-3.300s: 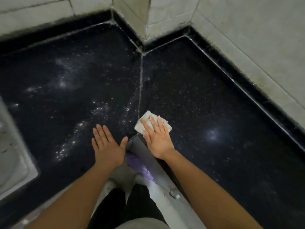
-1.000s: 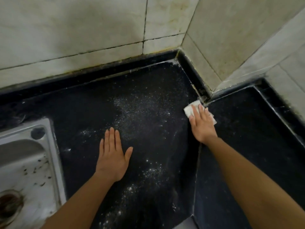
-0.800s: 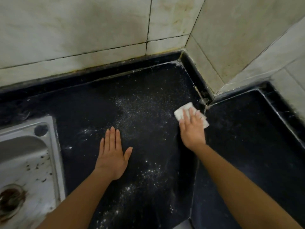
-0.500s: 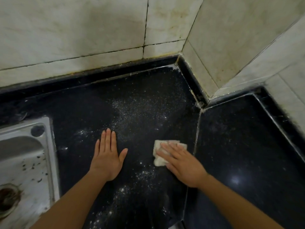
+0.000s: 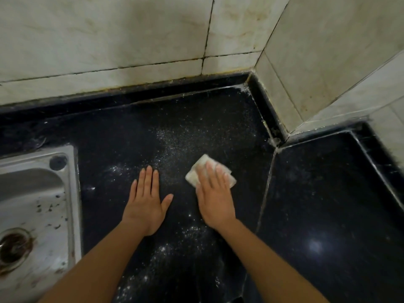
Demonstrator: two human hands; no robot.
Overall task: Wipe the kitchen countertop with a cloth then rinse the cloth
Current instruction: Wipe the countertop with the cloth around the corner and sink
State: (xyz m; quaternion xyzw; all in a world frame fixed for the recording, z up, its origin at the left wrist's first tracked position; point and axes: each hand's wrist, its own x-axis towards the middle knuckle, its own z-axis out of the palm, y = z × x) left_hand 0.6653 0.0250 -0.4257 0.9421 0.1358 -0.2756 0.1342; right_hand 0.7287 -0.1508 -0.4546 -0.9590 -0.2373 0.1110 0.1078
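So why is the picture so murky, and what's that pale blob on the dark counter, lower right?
Head view: the light is dim, so the black countertop swallows detail; the pale blob looks like a light's reflection on polished stone, not dirt; the right hand and cloth are slightly blurred, the left hand sharper; the wide lens bends the joints of the wall tiles near the edges.

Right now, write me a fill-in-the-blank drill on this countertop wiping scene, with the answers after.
The right hand presses the ____ flat onto the black countertop.
The left hand rests flat on the countertop, holding ____.
The steel sink lies to the ____ of both hands.
Missing words: cloth; nothing; left.
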